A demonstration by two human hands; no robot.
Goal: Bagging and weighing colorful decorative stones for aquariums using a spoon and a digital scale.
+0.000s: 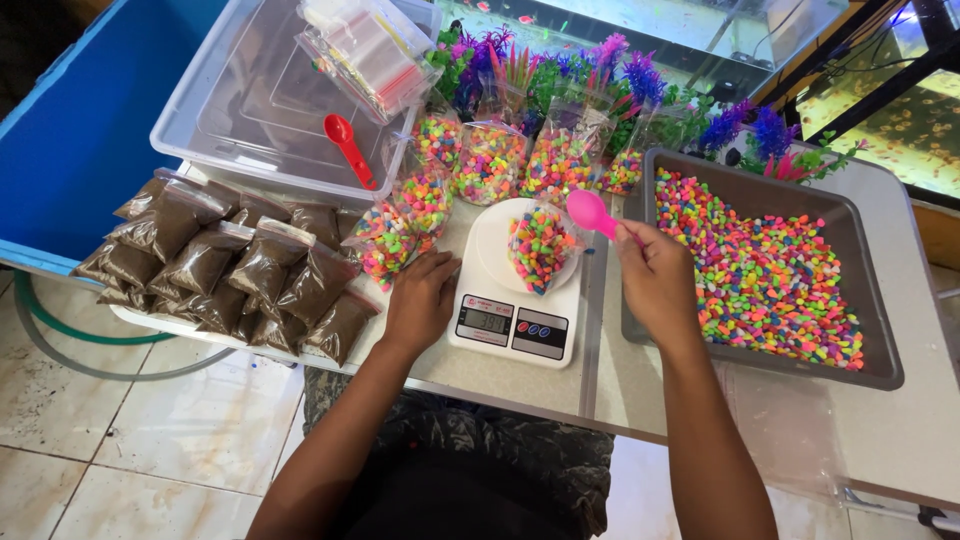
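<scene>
On the white kitchen scale [515, 305] sits a small clear bag of multicoloured gravel [538, 245], while my right hand [655, 280] has its fingers closed around the handle of a pink scoop [590, 212] held just beside the bag's mouth. My left hand [420, 300] rests loosely curled on the table [480, 375], touching the scale's edge and holding nothing. I judge the bag dense but floppy and its film slippery, so it is best pinched at the open top, above the stones.

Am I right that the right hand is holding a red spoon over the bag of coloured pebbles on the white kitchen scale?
Not quite: the spoon in the right hand is pink, as the head view shows. The red spoon lies in the clear plastic tub. The rest holds: the bag of coloured pebbles sits on the white kitchen scale.
</scene>
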